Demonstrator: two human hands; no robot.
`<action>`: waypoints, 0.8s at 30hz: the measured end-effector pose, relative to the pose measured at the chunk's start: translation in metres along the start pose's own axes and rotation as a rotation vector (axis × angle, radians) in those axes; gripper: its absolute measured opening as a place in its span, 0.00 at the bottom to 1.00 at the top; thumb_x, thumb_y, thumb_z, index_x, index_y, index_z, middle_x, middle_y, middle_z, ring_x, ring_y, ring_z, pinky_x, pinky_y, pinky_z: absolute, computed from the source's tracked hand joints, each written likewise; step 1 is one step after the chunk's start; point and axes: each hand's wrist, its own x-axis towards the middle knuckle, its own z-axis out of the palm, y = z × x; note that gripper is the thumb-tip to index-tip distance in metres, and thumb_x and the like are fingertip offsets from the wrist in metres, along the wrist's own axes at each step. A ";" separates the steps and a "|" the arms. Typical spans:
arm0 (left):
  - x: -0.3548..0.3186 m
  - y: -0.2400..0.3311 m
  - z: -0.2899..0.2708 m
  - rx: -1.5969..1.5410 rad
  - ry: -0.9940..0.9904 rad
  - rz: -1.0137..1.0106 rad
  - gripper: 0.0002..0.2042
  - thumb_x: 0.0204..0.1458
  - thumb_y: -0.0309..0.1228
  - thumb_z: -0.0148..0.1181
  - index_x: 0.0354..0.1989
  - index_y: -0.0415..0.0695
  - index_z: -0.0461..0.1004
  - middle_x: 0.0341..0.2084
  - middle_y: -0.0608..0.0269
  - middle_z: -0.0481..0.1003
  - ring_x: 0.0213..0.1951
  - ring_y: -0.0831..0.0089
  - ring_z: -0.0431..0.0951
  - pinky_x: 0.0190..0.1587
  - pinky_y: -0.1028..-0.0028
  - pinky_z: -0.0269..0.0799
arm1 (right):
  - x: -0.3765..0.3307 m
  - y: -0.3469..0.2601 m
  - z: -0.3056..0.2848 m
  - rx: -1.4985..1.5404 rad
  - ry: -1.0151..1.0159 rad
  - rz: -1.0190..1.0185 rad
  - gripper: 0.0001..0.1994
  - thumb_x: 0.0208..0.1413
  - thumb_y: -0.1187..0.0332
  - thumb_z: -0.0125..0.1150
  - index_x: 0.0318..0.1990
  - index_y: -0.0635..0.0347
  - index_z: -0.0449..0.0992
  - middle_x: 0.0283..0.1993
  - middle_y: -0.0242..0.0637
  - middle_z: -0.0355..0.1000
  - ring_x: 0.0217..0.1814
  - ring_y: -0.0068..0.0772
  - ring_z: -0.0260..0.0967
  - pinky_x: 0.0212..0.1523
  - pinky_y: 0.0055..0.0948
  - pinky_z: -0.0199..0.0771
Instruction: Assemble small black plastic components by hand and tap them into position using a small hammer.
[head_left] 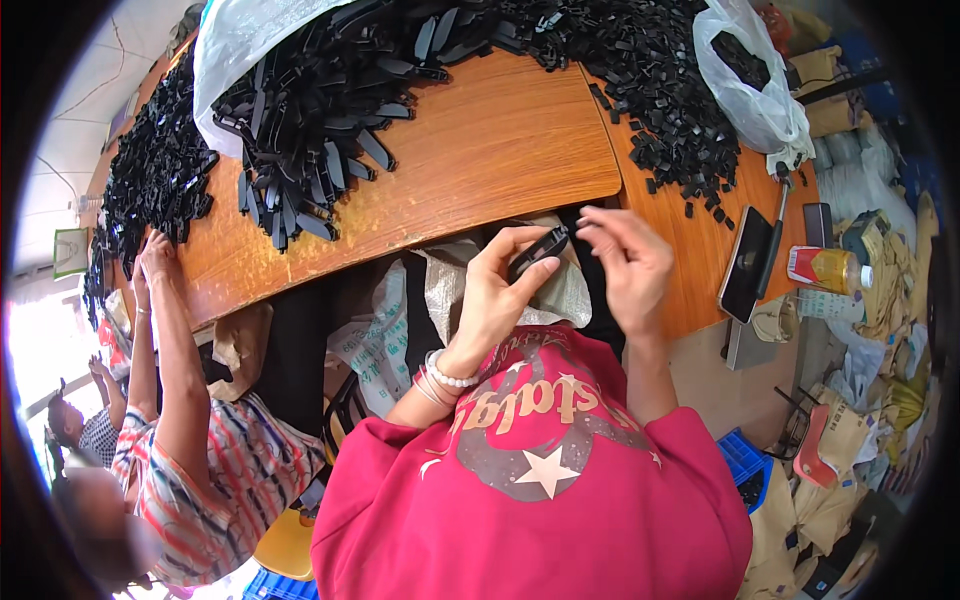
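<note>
My left hand (pixel 492 290) is closed around a long black plastic piece (pixel 538 254), gripped between thumb and fingers just off the table's front edge. Close to the upper end of that piece is my right hand (pixel 632 262), its thumb and index finger pinched together. Whatever sits in that pinch is too small to make out. Beyond my hands, a heap of long black plastic pieces (pixel 325 130) spreads over the wooden table (pixel 480 150). A pile of small black pieces (pixel 670 125) lies at the far right.
At right are a phone (pixel 742 265) on a stand, a bottle (pixel 825 268) with yellow contents, and a plastic bag (pixel 745 75). A woven sack (pixel 455 290) hangs below my hands. At left, a person in a striped shirt (pixel 225 460) works at another black heap (pixel 160 150).
</note>
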 end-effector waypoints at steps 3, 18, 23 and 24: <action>-0.006 0.004 -0.001 0.099 0.006 0.006 0.19 0.58 0.29 0.57 0.57 0.37 0.69 0.33 0.67 0.74 0.25 0.84 0.69 0.27 0.83 0.64 | -0.003 -0.012 0.016 -0.052 0.012 -0.090 0.08 0.51 0.80 0.63 0.40 0.67 0.79 0.34 0.42 0.76 0.35 0.35 0.75 0.37 0.27 0.74; -0.013 -0.004 -0.010 -0.947 -0.049 -0.207 0.19 0.62 0.30 0.51 0.59 0.36 0.65 0.43 0.59 0.75 0.40 0.73 0.74 0.46 0.72 0.71 | 0.004 -0.026 0.029 -0.142 0.011 -0.339 0.10 0.47 0.83 0.64 0.39 0.67 0.78 0.34 0.44 0.76 0.32 0.38 0.76 0.31 0.29 0.76; -0.019 0.000 -0.009 -0.856 -0.084 -0.096 0.21 0.59 0.24 0.53 0.60 0.32 0.63 0.47 0.54 0.74 0.45 0.70 0.76 0.53 0.69 0.71 | 0.003 -0.026 0.029 -0.223 0.034 -0.426 0.11 0.46 0.82 0.65 0.39 0.67 0.77 0.33 0.44 0.75 0.31 0.42 0.76 0.30 0.31 0.77; -0.019 0.004 -0.008 -0.857 -0.084 -0.096 0.21 0.59 0.24 0.53 0.60 0.32 0.63 0.47 0.54 0.74 0.45 0.70 0.76 0.53 0.69 0.71 | 0.004 -0.027 0.028 -0.223 0.033 -0.425 0.11 0.46 0.82 0.65 0.39 0.67 0.77 0.33 0.44 0.75 0.31 0.42 0.76 0.30 0.31 0.77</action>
